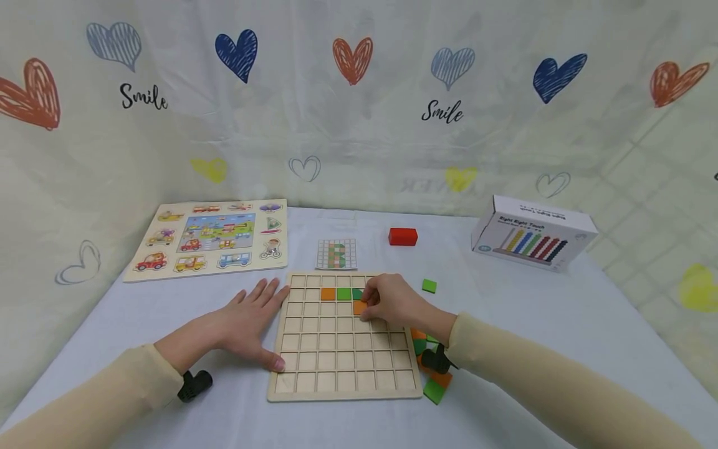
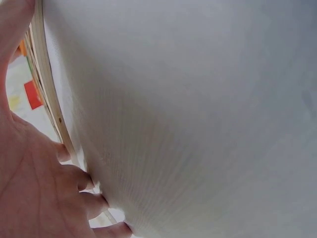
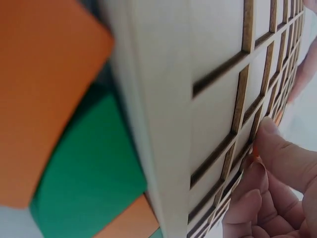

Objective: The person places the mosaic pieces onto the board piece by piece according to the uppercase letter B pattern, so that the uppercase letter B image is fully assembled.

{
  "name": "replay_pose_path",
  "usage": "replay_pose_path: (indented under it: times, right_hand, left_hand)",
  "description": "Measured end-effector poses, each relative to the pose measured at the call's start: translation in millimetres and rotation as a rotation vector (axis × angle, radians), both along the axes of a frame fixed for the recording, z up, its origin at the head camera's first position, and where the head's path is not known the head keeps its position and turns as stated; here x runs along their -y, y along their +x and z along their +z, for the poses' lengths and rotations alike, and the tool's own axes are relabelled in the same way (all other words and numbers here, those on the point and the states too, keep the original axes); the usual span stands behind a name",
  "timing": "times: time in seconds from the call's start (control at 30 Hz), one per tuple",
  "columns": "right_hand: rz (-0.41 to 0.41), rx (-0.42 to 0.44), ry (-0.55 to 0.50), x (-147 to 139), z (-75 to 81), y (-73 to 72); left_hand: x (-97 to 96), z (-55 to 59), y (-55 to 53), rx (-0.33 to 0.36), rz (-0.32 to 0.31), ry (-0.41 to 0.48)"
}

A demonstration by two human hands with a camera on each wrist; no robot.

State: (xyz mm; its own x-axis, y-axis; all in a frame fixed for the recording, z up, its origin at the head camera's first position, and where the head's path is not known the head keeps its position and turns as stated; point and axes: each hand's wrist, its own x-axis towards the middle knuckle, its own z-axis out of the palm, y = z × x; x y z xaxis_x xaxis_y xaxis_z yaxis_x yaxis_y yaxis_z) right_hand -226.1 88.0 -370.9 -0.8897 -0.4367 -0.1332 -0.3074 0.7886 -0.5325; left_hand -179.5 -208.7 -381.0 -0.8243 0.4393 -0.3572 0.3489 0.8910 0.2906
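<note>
A: ok so how far along is this grid thing? tbh looks early

B: yeah imo early. 4 tiles visible on the grid board (image 1: 344,360): orange tile (image 1: 328,294), light green tile (image 1: 343,294) and dark green tile (image 1: 356,294) side by side in the 2nd row from top, plus a second orange tile (image 1: 358,308) right under the dark green one. dark green's partly behind fingers tho

A: and the hands?

B: R hand (image 1: 391,300) has thumb + fingertips pinching that second orange one, w/ an orange sliver between them in the R wrist cam. can't tell if it's fully seated. L hand (image 1: 249,321) grips nothing, fingers spread against the board's left edge, prob steadying it

A: so what's left?

B: most of it, I'd guess. pattern card (image 1: 336,254) behind the board has a coloured block several rows deep, too small to count cells tbh. rows below the second orange tile look bare. loose tiles (image 1: 434,391) are heaped by the board's right edge, partly hidden under the R wrist, + 1 stray green tile (image 1: 429,285) lies apart, further back
</note>
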Motion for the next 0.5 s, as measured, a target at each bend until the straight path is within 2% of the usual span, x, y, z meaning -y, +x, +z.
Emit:
replay_pose_path:
  times: [0.5]
  right_hand:
    - [-0.04, -0.036, -0.016, 5.5, -0.3, 3.8]
  left_hand:
    - [0.3, -1.0, -0.5, -0.002, 0.006, -0.003]
